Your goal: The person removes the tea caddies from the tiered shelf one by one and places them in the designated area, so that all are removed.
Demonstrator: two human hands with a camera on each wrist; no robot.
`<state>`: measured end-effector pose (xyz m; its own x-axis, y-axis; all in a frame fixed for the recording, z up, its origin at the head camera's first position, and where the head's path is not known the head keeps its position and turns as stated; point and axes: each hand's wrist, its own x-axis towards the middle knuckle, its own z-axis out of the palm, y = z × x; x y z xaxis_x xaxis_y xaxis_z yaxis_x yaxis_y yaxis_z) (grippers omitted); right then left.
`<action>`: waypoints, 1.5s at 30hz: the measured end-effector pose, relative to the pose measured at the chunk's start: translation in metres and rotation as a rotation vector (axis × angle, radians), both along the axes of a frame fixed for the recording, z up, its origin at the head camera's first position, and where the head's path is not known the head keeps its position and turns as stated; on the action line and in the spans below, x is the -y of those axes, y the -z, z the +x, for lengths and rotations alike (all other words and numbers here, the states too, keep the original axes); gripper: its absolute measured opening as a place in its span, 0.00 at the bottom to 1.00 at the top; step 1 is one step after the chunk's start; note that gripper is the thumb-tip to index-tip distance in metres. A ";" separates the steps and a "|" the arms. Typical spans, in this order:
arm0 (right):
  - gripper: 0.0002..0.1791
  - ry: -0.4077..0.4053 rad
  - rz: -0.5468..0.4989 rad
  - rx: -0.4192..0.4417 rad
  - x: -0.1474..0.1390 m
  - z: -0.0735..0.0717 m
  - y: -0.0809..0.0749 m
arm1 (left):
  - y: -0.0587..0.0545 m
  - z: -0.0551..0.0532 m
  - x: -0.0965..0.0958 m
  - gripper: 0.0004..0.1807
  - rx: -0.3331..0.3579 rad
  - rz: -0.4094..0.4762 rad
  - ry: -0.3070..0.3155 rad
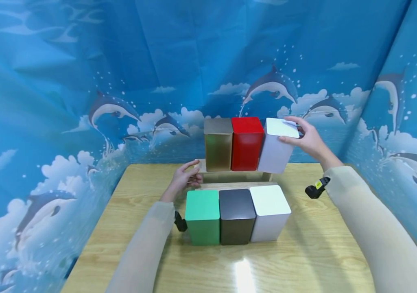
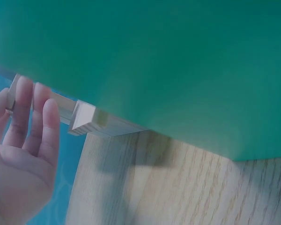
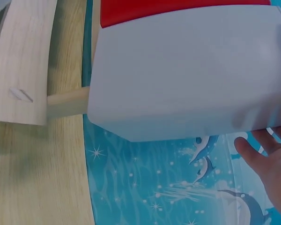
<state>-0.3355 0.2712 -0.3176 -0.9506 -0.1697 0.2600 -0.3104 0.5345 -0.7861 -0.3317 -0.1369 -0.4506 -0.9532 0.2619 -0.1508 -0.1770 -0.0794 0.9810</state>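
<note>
Gripping upper white box (image 1: 276,149) — right hand (image 1: 311,141), red box (image 1: 246,145) left of fingers, left hand (image 1: 183,179) pinching wooden rack (image 1: 237,186) — green box (image 1: 202,216) nearside of fingers

A white rectangular canister (image 1: 276,152) tilts rightward at the right end of a wooden rack (image 3: 25,61).

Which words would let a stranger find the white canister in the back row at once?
On the wood-grained table, look past the front row of three canisters to the back row. At its right end, directly beside the red canister, is the white canister with a rounded-corner lid. Unlike the front white canister, it is held in the person's right grip.
</note>
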 end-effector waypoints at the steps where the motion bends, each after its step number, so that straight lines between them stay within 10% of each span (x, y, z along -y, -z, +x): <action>1: 0.38 0.009 0.001 -0.013 -0.002 -0.002 0.003 | 0.000 0.000 0.000 0.25 0.002 0.003 -0.001; 45: 0.31 0.030 0.050 -0.204 -0.016 0.077 0.027 | 0.017 -0.007 -0.003 0.21 -0.026 -0.002 -0.081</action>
<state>-0.2582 0.2871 -0.3443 -0.8841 -0.1595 0.4393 -0.4435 0.5828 -0.6809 -0.3387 -0.1344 -0.4674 -0.9748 0.1838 -0.1260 -0.1444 -0.0900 0.9854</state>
